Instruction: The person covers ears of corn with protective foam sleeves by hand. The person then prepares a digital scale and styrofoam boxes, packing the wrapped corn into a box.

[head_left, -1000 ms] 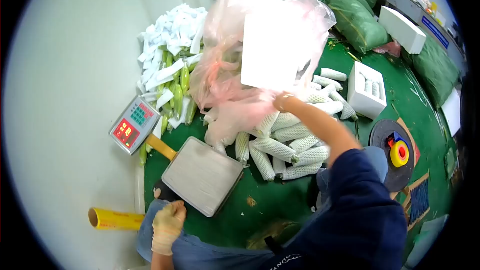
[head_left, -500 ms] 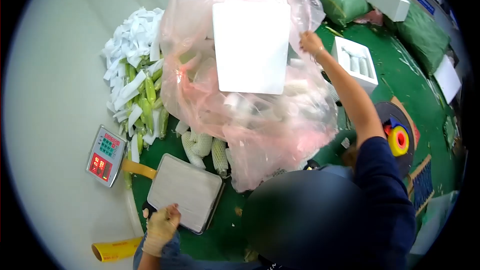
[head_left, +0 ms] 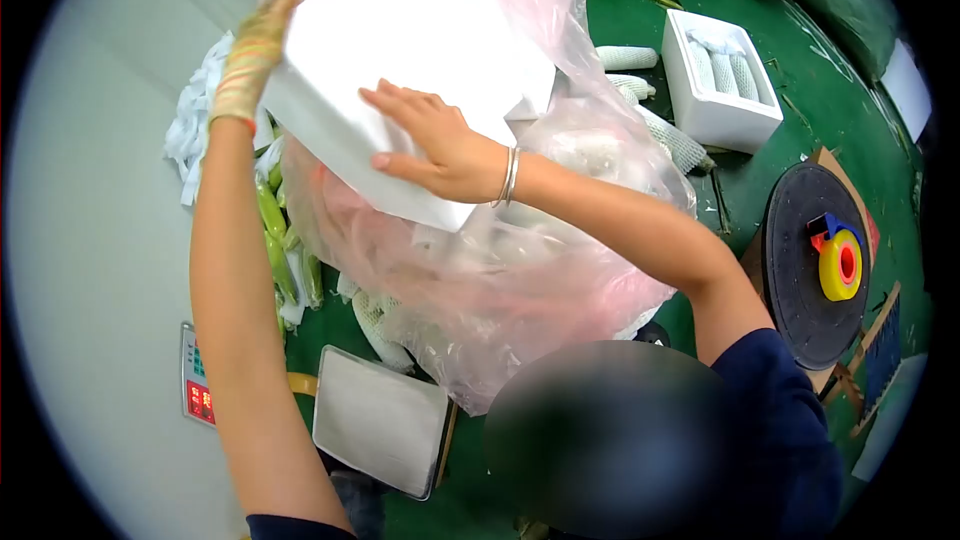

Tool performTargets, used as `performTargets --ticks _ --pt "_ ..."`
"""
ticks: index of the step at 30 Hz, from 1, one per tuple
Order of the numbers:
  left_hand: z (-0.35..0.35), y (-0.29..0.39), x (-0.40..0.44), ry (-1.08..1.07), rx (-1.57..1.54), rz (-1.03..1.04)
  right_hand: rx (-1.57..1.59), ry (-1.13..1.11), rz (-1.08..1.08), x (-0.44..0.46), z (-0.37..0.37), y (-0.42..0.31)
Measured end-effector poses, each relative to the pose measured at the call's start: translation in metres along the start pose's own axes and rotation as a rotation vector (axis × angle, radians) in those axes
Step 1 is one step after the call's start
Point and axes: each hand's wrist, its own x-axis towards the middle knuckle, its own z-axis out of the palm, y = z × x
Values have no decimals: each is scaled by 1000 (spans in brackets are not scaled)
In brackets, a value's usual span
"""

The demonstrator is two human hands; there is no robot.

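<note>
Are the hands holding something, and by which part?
I can't tell: the left hand is at the left edge of the white box, the right hand is open over its near side.

Glare-washed white box [head_left: 420,25] — probably foam — aslant amid pinkish plastic [head_left: 480,315].

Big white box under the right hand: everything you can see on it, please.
The white box is angular, smooth and foam-like, with no visible print. It sits skewed in the view, a corner toward the wearer, against the crumpled, translucent pink bag. Glare hides its upper outline and whether it is open. The left hand is at its left edge; the right hand, fingers extended, lies across its near part, though firm contact can't be confirmed.
</note>
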Motion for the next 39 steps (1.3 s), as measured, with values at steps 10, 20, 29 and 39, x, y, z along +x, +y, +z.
performTargets --ticks 10,20,29,39 --pt "-79 59 -195 196 -221 -266 206 110 682 -45 -9 121" --pt "-73 35 -531 413 -977 -1346 83 -656 -73 -85 14 -79" --pt "-77 113 -476 93 -58 -602 -751 -1119 165 -169 -27 -34" --pt "-99 101 -515 -530 -89 -277 -1088 -809 -40 178 35 6"
